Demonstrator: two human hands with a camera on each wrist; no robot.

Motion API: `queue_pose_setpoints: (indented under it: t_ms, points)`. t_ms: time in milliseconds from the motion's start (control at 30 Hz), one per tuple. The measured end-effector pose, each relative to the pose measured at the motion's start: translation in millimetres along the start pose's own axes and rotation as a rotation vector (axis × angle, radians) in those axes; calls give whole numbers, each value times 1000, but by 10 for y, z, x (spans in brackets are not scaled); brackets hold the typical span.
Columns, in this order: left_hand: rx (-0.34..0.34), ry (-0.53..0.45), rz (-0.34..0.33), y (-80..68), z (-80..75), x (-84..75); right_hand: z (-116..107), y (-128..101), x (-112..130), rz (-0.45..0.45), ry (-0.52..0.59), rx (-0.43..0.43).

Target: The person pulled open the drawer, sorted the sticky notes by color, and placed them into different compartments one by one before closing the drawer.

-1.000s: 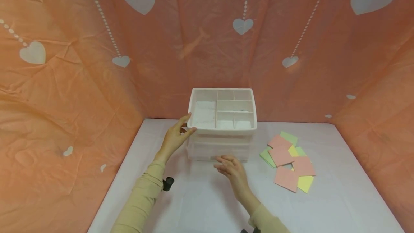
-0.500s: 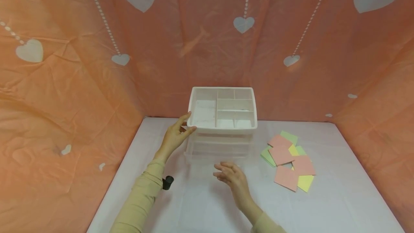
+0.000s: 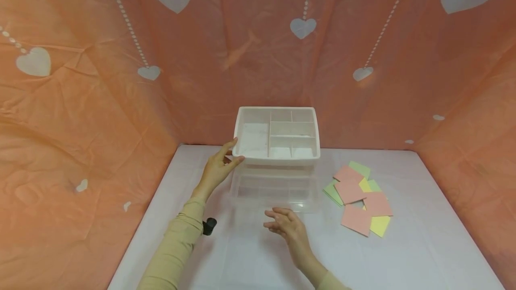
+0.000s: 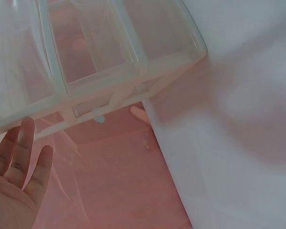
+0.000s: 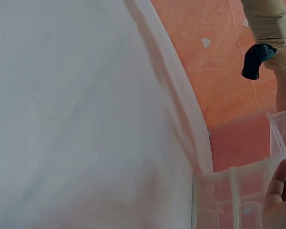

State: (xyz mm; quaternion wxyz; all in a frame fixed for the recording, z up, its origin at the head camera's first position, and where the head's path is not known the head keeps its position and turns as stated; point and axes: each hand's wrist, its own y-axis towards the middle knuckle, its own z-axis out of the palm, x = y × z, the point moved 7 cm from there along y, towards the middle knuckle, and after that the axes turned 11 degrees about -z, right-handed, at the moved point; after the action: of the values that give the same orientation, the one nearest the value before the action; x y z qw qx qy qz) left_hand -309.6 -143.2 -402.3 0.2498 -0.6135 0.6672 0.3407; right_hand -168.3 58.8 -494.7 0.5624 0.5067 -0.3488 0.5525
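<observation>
A translucent white plastic drawer organizer [image 3: 278,160] stands against the back of the table, with a divided tray as its top. One clear drawer [image 3: 274,189], an upper one, juts out of its front toward me. My left hand [image 3: 215,171] rests at the tray's front left corner, thumb on the front rim and forefinger along the side. In the left wrist view, straight fingers [image 4: 23,136] lie against the organizer's side. My right hand [image 3: 290,232] is at the drawer's front with bent fingers hooked on it; the right wrist view shows fingertips [image 5: 281,174] against the clear plastic.
Pink, green and yellow square paper notes [image 3: 359,200] lie in an overlapping pile right of the organizer. A white cloth covers the table [image 3: 435,236]. Orange sheeting with white hearts [image 3: 258,57] hangs behind and at both sides. A black strap piece [image 3: 209,226] sits on the left sleeve.
The clear drawer has slid out toward me, from shut to well out of the organizer. My right hand has moved back with it. My left hand has stayed at the tray's corner.
</observation>
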Motion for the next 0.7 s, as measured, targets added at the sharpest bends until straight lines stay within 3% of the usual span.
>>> queue_pose_setpoints:
  t_ms: [300,533,700]
  points:
    - [6,-4,-7,-4,-3,5,-11,-1,118,-55,-65,78]
    - [5,-1,-1,-1,8,8,-150,28,427,-218,-76,132]
    - [11,-3,-12,-2,7,7,-320,23,648,-310,-109,117]
